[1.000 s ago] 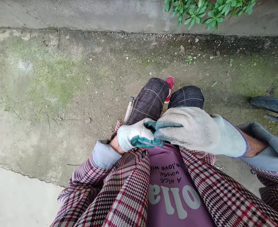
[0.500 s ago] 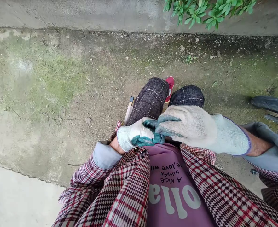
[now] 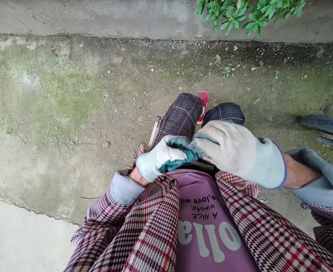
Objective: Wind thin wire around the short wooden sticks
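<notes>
Both my hands wear white knit gloves with teal-coated palms and meet in front of my waist, above my checked trousers. My left hand (image 3: 161, 158) is curled, fingers bent in toward the palm. My right hand (image 3: 234, 151) reaches across, its fingers pinched on the teal fingertips of the left glove (image 3: 180, 151). A wooden handle (image 3: 154, 133) sticks out beside my left thigh; its lower end is hidden behind my leg and hand.
Mossy, dirt-strewn concrete ground (image 3: 70, 98) lies below me, with a raised kerb (image 3: 98, 17) along the top and a green plant (image 3: 248, 13) above it. My red shoe (image 3: 203, 104) shows past my knees. A dark object (image 3: 325, 126) lies at the right edge. A paler slab (image 3: 19, 238) is lower left.
Both hands have dropped slightly toward my lap, and my right hand has slid a little left, closing further over the left glove's fingertips.
</notes>
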Action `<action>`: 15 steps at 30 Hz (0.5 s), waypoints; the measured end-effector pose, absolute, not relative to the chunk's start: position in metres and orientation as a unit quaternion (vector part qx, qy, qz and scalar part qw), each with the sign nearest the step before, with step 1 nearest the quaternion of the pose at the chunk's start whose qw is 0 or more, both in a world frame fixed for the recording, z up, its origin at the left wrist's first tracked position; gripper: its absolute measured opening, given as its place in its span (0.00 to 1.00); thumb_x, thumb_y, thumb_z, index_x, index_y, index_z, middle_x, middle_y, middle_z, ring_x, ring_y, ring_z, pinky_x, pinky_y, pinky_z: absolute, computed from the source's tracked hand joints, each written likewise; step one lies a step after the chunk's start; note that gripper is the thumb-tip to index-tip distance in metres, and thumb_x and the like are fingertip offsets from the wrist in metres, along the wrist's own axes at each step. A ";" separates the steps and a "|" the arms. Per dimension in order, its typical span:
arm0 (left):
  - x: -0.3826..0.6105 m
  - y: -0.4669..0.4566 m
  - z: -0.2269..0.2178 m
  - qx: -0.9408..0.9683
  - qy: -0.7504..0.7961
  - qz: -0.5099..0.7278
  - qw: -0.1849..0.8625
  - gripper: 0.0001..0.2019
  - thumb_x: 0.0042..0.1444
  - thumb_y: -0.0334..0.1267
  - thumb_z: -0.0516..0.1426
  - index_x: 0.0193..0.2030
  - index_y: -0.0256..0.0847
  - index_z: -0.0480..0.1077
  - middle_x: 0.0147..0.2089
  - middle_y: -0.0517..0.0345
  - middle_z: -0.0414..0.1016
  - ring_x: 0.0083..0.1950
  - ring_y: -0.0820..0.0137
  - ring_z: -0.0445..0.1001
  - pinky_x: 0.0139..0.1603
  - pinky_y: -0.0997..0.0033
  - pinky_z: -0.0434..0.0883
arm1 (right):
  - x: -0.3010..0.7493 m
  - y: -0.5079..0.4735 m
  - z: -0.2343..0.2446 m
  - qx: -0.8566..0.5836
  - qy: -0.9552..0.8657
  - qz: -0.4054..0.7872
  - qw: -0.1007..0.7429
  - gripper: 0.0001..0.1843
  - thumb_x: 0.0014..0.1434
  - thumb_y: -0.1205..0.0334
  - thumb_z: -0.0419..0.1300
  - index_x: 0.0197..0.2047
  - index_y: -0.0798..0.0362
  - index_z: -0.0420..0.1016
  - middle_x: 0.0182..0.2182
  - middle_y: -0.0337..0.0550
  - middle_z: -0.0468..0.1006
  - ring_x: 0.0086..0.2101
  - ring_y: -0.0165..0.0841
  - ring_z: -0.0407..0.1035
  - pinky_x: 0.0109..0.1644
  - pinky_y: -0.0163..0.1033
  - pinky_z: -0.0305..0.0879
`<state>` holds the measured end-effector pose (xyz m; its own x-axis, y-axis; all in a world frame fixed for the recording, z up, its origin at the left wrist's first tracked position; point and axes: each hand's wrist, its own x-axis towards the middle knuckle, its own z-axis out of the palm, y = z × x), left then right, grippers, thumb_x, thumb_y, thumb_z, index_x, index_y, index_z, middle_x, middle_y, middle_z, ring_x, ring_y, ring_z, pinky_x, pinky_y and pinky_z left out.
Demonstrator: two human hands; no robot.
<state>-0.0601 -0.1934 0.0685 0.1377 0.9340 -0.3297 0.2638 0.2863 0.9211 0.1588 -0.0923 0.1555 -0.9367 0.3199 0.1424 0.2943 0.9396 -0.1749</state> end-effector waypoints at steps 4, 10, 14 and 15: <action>-0.046 -0.175 0.095 0.507 0.514 0.376 0.581 0.02 0.58 0.34 0.65 0.38 0.40 0.79 0.39 0.55 0.85 0.40 0.66 0.83 0.44 0.67 0.81 | 0.160 -0.091 0.149 -0.215 -0.969 0.100 0.072 0.10 0.67 0.68 0.57 0.41 0.55 0.81 0.37 0.52 0.81 0.37 0.41 0.71 0.39 0.44 0.65; -0.032 -0.177 0.119 0.601 0.600 0.369 0.378 0.01 0.60 0.35 0.64 0.38 0.43 0.79 0.36 0.58 0.83 0.35 0.66 0.80 0.41 0.66 0.78 | 0.161 -0.094 0.135 -0.321 -0.923 0.187 0.097 0.11 0.65 0.64 0.56 0.44 0.55 0.80 0.42 0.51 0.82 0.38 0.41 0.75 0.38 0.44 0.69; -0.035 -0.180 0.107 0.724 0.577 0.341 0.161 0.06 0.63 0.37 0.63 0.46 0.43 0.79 0.35 0.54 0.83 0.34 0.65 0.79 0.36 0.64 0.76 | 0.159 -0.098 0.123 -0.381 -0.846 0.323 0.187 0.09 0.64 0.64 0.57 0.41 0.51 0.79 0.39 0.46 0.83 0.39 0.40 0.77 0.44 0.45 0.72; -0.037 -0.179 0.105 0.753 0.560 0.328 0.107 0.06 0.64 0.37 0.62 0.46 0.42 0.79 0.32 0.55 0.81 0.33 0.65 0.77 0.35 0.64 0.74 | 0.157 -0.100 0.120 -0.395 -0.814 0.369 0.211 0.08 0.63 0.65 0.58 0.40 0.51 0.79 0.39 0.45 0.83 0.39 0.40 0.77 0.45 0.45 0.73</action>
